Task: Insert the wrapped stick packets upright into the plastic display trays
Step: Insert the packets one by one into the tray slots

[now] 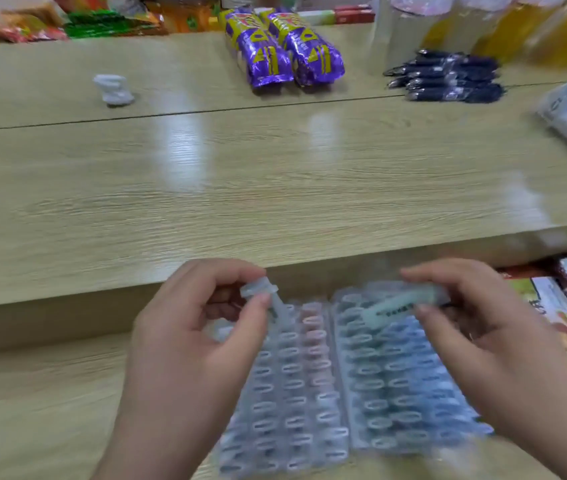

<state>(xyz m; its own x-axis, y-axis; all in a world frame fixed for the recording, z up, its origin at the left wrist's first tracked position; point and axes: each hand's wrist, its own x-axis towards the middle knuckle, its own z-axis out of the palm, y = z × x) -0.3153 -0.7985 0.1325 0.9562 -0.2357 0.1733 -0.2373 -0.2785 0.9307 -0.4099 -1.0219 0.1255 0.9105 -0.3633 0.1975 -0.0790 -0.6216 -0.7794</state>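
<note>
Showing pale-green, clear-wrapped stick packet [396,304].

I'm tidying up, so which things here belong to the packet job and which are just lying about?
Job: left tray, right tray, white packet in left hand, green packet in right hand.
Lying about: purple snack packs, dark pens, white lump.
</note>
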